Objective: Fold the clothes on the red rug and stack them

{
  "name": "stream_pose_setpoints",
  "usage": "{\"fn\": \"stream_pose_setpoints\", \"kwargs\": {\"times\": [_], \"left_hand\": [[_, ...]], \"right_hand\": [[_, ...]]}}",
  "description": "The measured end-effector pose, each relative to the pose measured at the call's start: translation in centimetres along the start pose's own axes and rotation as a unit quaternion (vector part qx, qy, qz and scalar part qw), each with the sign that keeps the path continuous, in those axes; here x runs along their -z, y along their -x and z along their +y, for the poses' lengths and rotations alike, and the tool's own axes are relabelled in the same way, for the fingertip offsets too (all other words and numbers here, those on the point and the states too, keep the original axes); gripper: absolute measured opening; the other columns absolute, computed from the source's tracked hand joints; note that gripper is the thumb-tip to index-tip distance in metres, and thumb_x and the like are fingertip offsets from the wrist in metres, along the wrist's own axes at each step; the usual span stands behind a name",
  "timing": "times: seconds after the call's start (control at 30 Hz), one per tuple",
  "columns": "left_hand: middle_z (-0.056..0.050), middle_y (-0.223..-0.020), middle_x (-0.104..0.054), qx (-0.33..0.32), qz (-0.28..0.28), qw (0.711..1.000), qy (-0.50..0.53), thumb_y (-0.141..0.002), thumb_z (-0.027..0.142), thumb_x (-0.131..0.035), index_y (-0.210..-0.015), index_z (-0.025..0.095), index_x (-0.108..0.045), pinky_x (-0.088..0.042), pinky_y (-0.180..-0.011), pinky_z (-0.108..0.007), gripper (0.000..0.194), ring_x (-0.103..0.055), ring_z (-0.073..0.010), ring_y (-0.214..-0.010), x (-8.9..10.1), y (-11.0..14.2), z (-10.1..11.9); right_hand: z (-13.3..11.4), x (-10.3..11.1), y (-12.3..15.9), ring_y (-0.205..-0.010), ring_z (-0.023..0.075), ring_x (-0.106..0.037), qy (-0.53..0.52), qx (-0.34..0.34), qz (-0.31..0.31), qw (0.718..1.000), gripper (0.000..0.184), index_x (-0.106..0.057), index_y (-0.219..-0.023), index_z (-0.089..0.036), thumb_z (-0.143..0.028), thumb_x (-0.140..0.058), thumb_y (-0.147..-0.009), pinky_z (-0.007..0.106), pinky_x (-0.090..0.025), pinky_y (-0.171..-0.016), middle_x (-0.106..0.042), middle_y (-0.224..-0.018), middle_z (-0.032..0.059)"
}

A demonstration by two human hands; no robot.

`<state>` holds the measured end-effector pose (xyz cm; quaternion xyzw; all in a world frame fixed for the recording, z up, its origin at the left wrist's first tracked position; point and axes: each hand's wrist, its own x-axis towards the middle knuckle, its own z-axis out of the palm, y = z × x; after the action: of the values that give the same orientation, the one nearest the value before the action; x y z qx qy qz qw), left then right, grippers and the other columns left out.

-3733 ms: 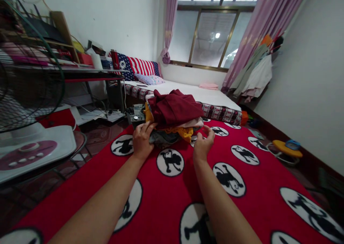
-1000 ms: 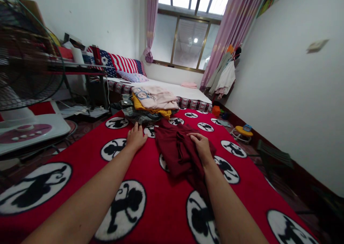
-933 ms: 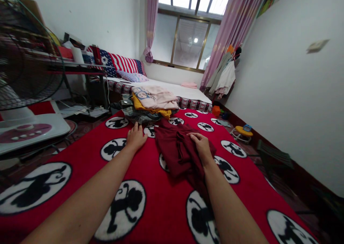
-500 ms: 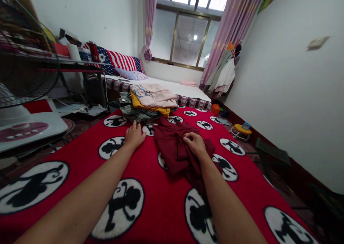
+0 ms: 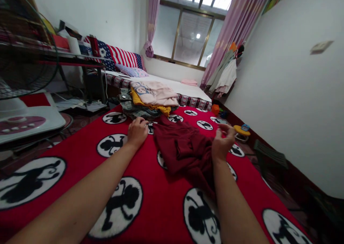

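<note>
A dark red garment (image 5: 185, 145) lies rumpled, with loose folds, on the red blanket (image 5: 158, 208) with monkey prints. Just left of it my left hand (image 5: 138, 131) rests on the blanket, fingers loosely bent and holding nothing visible. My right hand (image 5: 223, 142) is at the garment's right edge, turned palm inward. Its fingers are half curled and apart from the thumb, with no cloth seen between them. Beyond my left hand sits a stack of clothes: a pink top (image 5: 156, 92) over a yellow garment (image 5: 138, 99) and a grey-green patterned one (image 5: 129, 108).
A fan with a white base (image 5: 32, 125) stands at the left, near a cluttered desk (image 5: 75, 59). Past the clothes is a bed (image 5: 172, 82) below the window. A yellow stool (image 5: 242, 130) and a dark chair (image 5: 270, 154) are along the right wall.
My right hand has left the middle of the garment and moved right to its edge, turning palm inward. My left hand has shifted slightly right, its fingers more bent.
</note>
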<state>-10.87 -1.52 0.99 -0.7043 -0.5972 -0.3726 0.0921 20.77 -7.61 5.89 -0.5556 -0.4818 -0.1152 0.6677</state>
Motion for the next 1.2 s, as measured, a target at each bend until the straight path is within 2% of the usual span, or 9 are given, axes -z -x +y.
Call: {"fn": "stream_pose_setpoints", "kwargs": {"times": [0.13, 0.3, 0.43, 0.53, 0.67, 0.8, 0.93, 1.07, 1.2], "left_hand": [[-0.009, -0.105, -0.063, -0.189, -0.023, 0.975, 0.117, -0.091, 0.022, -0.049, -0.103, 0.018, -0.068, -0.047, -0.094, -0.037, 0.023, -0.057, -0.0223, -0.103, -0.6, 0.3, 1.5], [-0.01, -0.105, -0.066, -0.253, -0.092, 0.948, 0.168, -0.095, 0.028, -0.047, -0.107, 0.015, -0.066, -0.047, -0.092, -0.037, 0.026, -0.059, -0.0226, -0.1, -1.0, 0.5, 2.3], [-0.01, -0.105, -0.068, -0.241, -0.13, 0.946, 0.173, -0.096, 0.033, -0.045, -0.108, 0.016, -0.067, -0.046, -0.091, -0.035, 0.03, -0.06, -0.0221, -0.1, -0.7, 0.7, 2.6], [-0.009, -0.106, -0.068, -0.238, -0.155, 0.941, 0.184, -0.096, 0.036, -0.046, -0.112, 0.018, -0.066, -0.046, -0.091, -0.033, 0.031, -0.06, -0.0207, -0.1, -0.4, 1.0, 3.4], [-0.009, -0.111, -0.066, -0.23, -0.169, 0.936, 0.207, -0.093, 0.039, -0.053, -0.122, 0.018, -0.062, -0.045, -0.094, -0.033, 0.037, -0.059, -0.0214, -0.105, -0.8, 1.4, 4.6], [-0.008, -0.098, -0.067, -0.216, -0.187, 0.937, 0.201, -0.086, 0.027, -0.062, -0.12, 0.018, -0.065, -0.048, -0.087, -0.032, 0.035, -0.061, -0.0209, -0.095, -1.4, 1.8, 5.6], [-0.005, -0.085, -0.069, -0.189, -0.194, 0.934, 0.234, -0.082, 0.012, -0.06, -0.088, 0.019, -0.075, -0.048, -0.079, -0.027, 0.018, -0.063, -0.0171, -0.084, -1.2, 1.5, 6.3], [-0.004, -0.086, -0.069, -0.058, -0.058, 0.952, 0.296, -0.085, 0.015, -0.054, -0.078, 0.017, -0.071, -0.049, -0.082, -0.026, 0.018, -0.063, -0.0156, -0.085, 0.1, -0.7, 4.6], [-0.007, -0.097, -0.069, 0.173, 0.112, 0.943, 0.262, -0.089, 0.017, -0.04, -0.093, 0.014, -0.066, -0.049, -0.09, -0.033, 0.026, -0.062, -0.0201, -0.095, 1.2, -2.8, -1.5]], "right_hand": [[-1.3, -1.3, 2.0, -0.085, 0.0198, -0.063, 0.002, -0.02, -0.419, 0.908, 0.052, -0.062, -0.117, -0.024, -0.046, -0.073, -0.071, 0.034, -0.05, -0.078, -0.068, -0.102, 0.0046], [-1.2, -1.1, 2.4, -0.085, 0.0178, -0.061, 0.035, 0.025, -0.563, 0.825, 0.034, -0.073, -0.087, -0.023, -0.04, -0.082, -0.059, 0.029, -0.048, -0.077, -0.065, -0.097, 0.0027], [-0.3, -0.6, 1.1, -0.063, 0.0159, -0.057, -0.024, -0.117, -0.442, 0.889, 0.034, -0.067, -0.075, -0.016, -0.046, -0.078, -0.061, 0.026, -0.046, -0.058, -0.064, -0.073, 0.0014], [1.7, 0.0, -0.6, -0.085, 0.02, -0.063, -0.04, -0.175, -0.201, 0.963, 0.05, -0.056, -0.115, -0.016, -0.051, -0.056, -0.08, 0.029, -0.051, -0.068, -0.062, -0.112, 0.011], [4.5, 0.2, -1.5, -0.116, 0.0229, -0.057, -0.039, -0.192, 0.015, 0.981, 0.067, -0.04, -0.133, -0.018, -0.041, -0.061, -0.074, 0.034, -0.049, -0.09, -0.044, -0.141, 0.0165], [5.2, -0.4, -0.6, -0.105, 0.025, -0.059, 0.052, -0.134, -0.065, 0.987, 0.042, -0.062, -0.107, -0.013, -0.037, -0.059, -0.072, 0.04, -0.045, -0.096, -0.063, -0.112, 0.0148], [4.6, -0.3, 0.0, -0.102, 0.0256, -0.059, 0.13, -0.063, -0.147, 0.979, 0.035, -0.067, -0.099, -0.015, -0.032, -0.063, -0.069, 0.04, -0.043, -0.096, -0.066, -0.107, 0.0135], [4.7, 0.3, 0.0, -0.11, 0.0303, -0.057, 0.204, -0.076, -0.213, 0.952, 0.054, -0.064, -0.113, -0.014, -0.035, -0.072, -0.064, 0.045, -0.04, -0.101, -0.065, -0.116, 0.0156], [4.8, 0.4, 0.2, -0.113, 0.0312, -0.057, 0.239, -0.106, -0.229, 0.938, 0.06, -0.061, -0.12, -0.015, -0.036, -0.074, -0.066, 0.045, -0.041, -0.1, -0.063, -0.12, 0.0166]]}}
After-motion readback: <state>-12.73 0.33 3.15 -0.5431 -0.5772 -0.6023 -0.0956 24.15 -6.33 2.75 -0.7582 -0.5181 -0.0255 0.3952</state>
